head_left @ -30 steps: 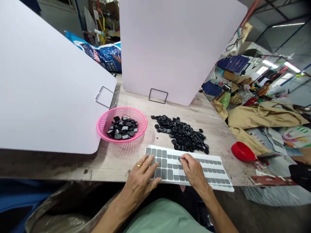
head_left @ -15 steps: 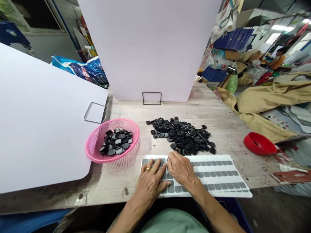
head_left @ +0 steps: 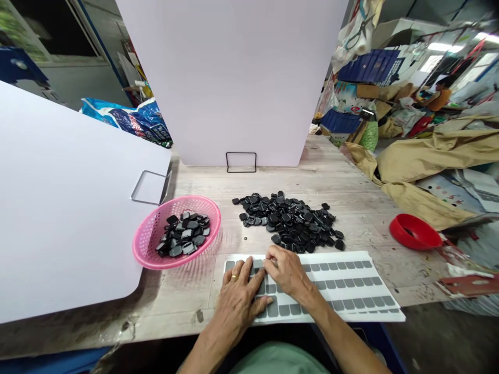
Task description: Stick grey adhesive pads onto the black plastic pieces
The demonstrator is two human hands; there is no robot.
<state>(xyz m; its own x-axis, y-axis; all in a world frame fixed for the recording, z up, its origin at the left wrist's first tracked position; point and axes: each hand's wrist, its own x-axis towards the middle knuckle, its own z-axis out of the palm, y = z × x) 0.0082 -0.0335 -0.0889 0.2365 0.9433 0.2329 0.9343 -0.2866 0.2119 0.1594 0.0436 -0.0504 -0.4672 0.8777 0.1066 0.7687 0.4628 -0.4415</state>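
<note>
A white sheet (head_left: 343,274) with rows of grey, square-cut stickers lies along the near edge of the table. My left hand (head_left: 236,300) rests flat on its left part, fingers spread, a ring on one finger. Close to the left fingertips, my right hand (head_left: 289,274) is closed in a pinch over the upper rows; what its fingertips hold is hidden or too small to name. Just beyond the sheet is a heap of small black plastic pieces (head_left: 298,221). More such pieces (head_left: 185,234), some showing grey faces, lie in a pink basket (head_left: 141,248) to the left.
A white panel (head_left: 234,78) stands at the back, with a black wire stand (head_left: 241,171) at its foot. Another white panel (head_left: 66,208) leans at the left behind the basket. A red round container (head_left: 415,239) sits at the table's right edge, near tan cloth (head_left: 432,156).
The view has tilted slightly, so most things sit a little lower and further left. My right fingertips have shifted slightly over the upper rows; my left hand stays flat on the sheet.
</note>
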